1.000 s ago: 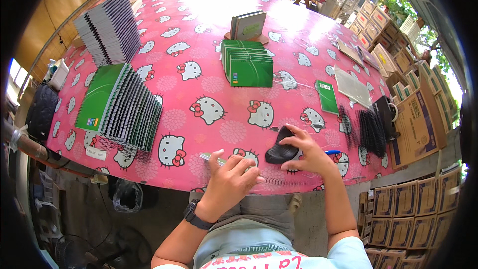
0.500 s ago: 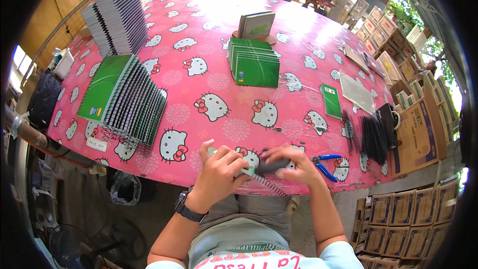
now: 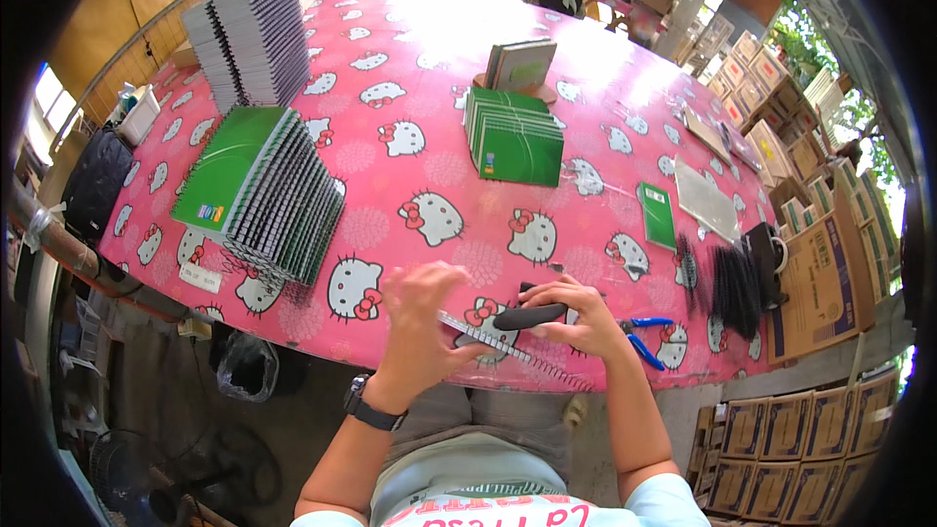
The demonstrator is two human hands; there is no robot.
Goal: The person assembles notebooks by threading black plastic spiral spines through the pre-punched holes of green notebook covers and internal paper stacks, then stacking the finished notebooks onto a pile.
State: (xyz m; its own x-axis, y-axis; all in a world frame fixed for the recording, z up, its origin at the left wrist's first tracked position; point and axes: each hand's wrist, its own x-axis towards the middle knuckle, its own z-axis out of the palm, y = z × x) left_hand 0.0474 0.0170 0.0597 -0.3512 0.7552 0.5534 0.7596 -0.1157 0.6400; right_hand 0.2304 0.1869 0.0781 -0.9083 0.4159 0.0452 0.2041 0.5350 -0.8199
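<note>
My left hand (image 3: pixel 422 317) grips the left end of a thin spiral-bound notebook (image 3: pixel 508 349), which I hold edge-on over the near edge of the pink cartoon-cat tablecloth (image 3: pixel 429 161). Its wire spiral runs down to the right, below my right hand. My right hand (image 3: pixel 584 320) is closed around a black elongated object (image 3: pixel 532 316) that rests on top of the notebook. Both hands are close together, just above my lap. What the black object is cannot be told.
Blue-handled pliers (image 3: pixel 639 342) lie right of my right hand. Black coils (image 3: pixel 732 283) are piled at the right edge. A fanned row of green spiral notebooks (image 3: pixel 278 195), a grey stack (image 3: pixel 252 34), green booklets (image 3: pixel 514 132) and cardboard boxes (image 3: pixel 830 263) surround the work area.
My hands left the table surface and came together at its near edge. The black object was lifted off the cloth and now sits on the notebook held between both hands.
</note>
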